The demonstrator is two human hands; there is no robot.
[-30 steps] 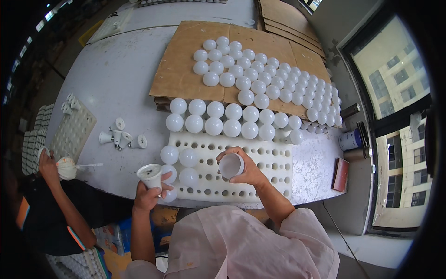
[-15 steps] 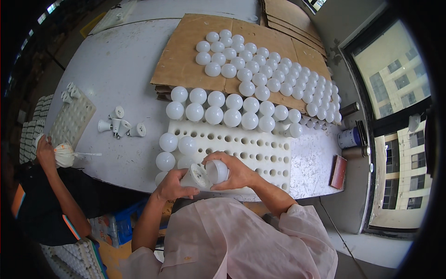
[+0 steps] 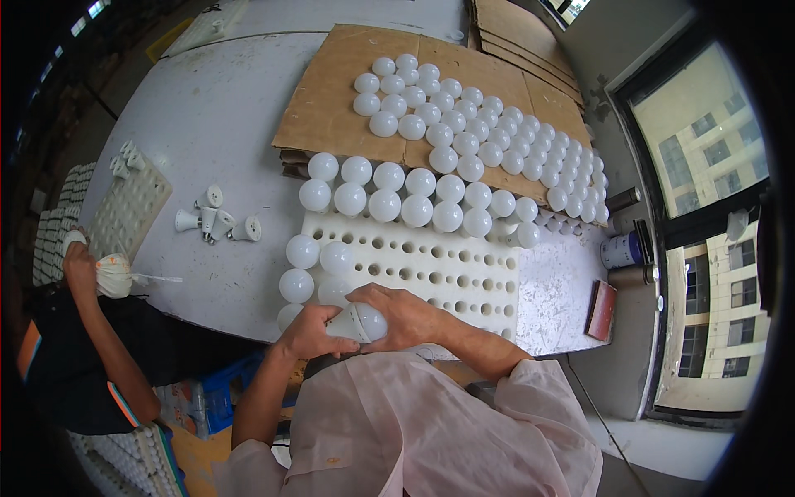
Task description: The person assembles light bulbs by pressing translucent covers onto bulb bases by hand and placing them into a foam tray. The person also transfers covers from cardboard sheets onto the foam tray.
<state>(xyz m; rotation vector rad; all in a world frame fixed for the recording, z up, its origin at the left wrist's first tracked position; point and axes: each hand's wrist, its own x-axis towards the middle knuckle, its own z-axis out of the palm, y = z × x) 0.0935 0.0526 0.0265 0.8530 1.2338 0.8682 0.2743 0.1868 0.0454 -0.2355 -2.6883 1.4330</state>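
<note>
In front of my chest, a white light bulb [image 3: 344,324] is held between both hands, its rounded dome [image 3: 373,321] tilted to the right and seated against the wider end of its body. My left hand [image 3: 305,334] is closed around the body. My right hand [image 3: 404,318] closes over the dome, fingers curled across its top. Just beyond them lies a white foam tray [image 3: 419,263] with rows of holes. Finished-looking bulbs [image 3: 383,207] stand dome-up along its far rows and left side.
Many white domes [image 3: 443,158] rest on cardboard sheets [image 3: 348,74] at the back. Loose bulb bodies [image 3: 219,224] lie left on the table, near another holed tray [image 3: 141,203]. A co-worker's hand [image 3: 79,267] is at the far left. A dark red box [image 3: 602,310] sits at the right edge.
The dome in my right hand, earlier apart from the bulb body, now meets its open end. My right hand has shifted slightly left and turned over the dome.
</note>
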